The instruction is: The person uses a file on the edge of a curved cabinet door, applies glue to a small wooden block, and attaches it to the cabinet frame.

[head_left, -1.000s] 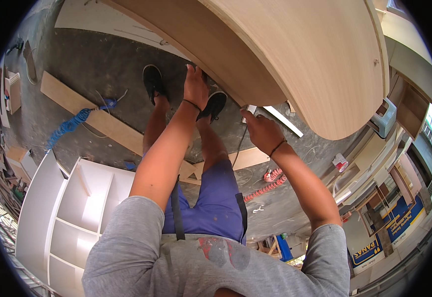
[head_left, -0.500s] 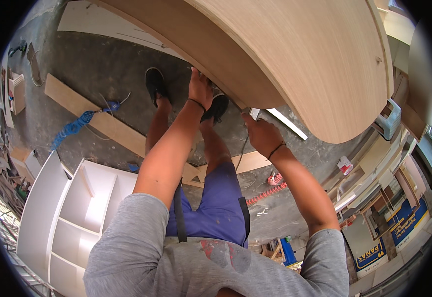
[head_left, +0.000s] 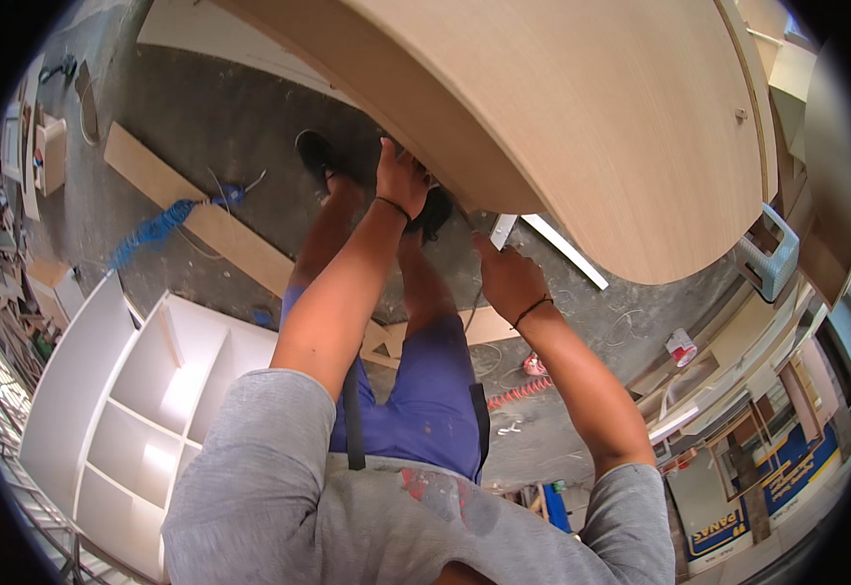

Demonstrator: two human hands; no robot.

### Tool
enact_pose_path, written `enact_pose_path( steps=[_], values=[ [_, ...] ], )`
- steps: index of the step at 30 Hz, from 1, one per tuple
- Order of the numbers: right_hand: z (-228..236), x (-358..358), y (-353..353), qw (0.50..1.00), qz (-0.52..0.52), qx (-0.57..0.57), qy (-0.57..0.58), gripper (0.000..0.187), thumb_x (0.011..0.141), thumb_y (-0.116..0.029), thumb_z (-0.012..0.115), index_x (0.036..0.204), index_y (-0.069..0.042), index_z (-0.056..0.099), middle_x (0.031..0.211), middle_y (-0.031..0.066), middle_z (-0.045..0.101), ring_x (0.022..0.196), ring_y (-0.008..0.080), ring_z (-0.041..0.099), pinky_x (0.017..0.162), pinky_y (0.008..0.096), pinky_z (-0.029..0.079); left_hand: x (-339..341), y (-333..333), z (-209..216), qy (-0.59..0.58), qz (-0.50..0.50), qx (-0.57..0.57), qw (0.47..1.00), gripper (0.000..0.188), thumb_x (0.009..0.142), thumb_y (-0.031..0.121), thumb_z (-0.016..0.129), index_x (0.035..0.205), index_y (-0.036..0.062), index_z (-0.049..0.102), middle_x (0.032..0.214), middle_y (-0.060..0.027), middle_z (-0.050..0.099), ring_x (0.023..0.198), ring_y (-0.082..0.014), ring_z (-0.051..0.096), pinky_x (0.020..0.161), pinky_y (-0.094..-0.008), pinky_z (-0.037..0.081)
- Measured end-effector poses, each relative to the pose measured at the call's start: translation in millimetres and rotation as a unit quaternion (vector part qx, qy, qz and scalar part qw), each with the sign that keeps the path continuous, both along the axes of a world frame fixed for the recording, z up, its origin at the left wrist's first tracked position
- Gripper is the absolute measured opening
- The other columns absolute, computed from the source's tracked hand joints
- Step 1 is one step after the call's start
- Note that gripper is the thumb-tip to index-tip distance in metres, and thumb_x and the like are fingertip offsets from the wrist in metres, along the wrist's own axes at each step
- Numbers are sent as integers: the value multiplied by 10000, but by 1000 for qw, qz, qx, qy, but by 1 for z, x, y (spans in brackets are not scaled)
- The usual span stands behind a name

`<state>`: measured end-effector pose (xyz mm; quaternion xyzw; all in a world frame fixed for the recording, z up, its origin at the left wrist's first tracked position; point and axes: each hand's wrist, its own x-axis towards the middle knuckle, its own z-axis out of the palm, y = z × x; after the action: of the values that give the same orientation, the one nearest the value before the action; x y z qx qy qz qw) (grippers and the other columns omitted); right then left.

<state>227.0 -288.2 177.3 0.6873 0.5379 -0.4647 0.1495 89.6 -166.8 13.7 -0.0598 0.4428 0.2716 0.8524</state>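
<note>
A large pale wood-veneer panel piece (head_left: 601, 136) with a rounded end and a deep, shaded edge stands in front of me. My left hand (head_left: 402, 181) is at its lower edge, with the thumb stretched up and apart. The other fingers bend against the edge and are partly hidden. My right hand (head_left: 513, 281) is closed round a thin dark tool (head_left: 463, 216) just below the panel's lower edge. This tool slants up toward my left hand; its exact kind cannot be made out.
Long boards (head_left: 192, 210) lie on the grey floor, with a blue coiled air hose (head_left: 153, 236) across one. A white shelf unit (head_left: 143, 419) stands at left. Near the panel are a white strip (head_left: 564, 250) and a grey-blue plastic stool (head_left: 774, 253). A red coiled hose (head_left: 521, 392) lies right of my legs.
My left hand has shifted slightly right and down along the panel edge, and its thumb now stands out more. The right hand has moved a little left and down, still closed round the tool.
</note>
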Motion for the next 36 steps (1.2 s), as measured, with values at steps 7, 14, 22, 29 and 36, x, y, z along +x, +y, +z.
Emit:
enact_pose_path(
  steps=[7,14,22,29,36],
  values=[
    [52,-6,7,992,-86,60,67,473,876,-155,449,1331,-88,339,964,240,605,853,402,593,720,475,483,-9,-25,52,80,51,-14,995,714,918,568,272,1403,47,221,1446,-81,277,1343,-249,224,1081,-375,153],
    [74,-8,35,991,-109,22,70,363,903,-122,450,1252,-22,455,876,195,597,724,286,593,688,342,471,-24,-11,49,126,37,27,991,695,927,509,347,1421,48,186,1478,-74,218,1366,-188,182,1084,-353,139],
    [80,-5,59,995,-54,-40,77,437,903,-67,406,1338,-62,368,1101,238,569,942,387,582,787,397,467,-5,-6,34,199,-12,181,963,653,957,429,298,1372,-70,224,1476,-177,159,1383,-218,100,1104,-277,100],
    [61,-1,48,997,9,-29,69,456,910,-63,375,1363,-80,323,1118,236,562,878,347,612,767,384,472,7,-17,19,199,63,212,955,647,960,398,288,1375,-85,174,1478,-214,92,1389,-247,38,1108,-284,72],
    [40,3,36,999,38,-24,14,432,922,-95,380,1351,-114,342,879,213,619,699,308,608,684,374,477,16,-32,-3,230,51,241,942,633,963,381,276,1363,-102,189,1467,-242,92,1386,-276,42,1112,-303,69]
  ],
)
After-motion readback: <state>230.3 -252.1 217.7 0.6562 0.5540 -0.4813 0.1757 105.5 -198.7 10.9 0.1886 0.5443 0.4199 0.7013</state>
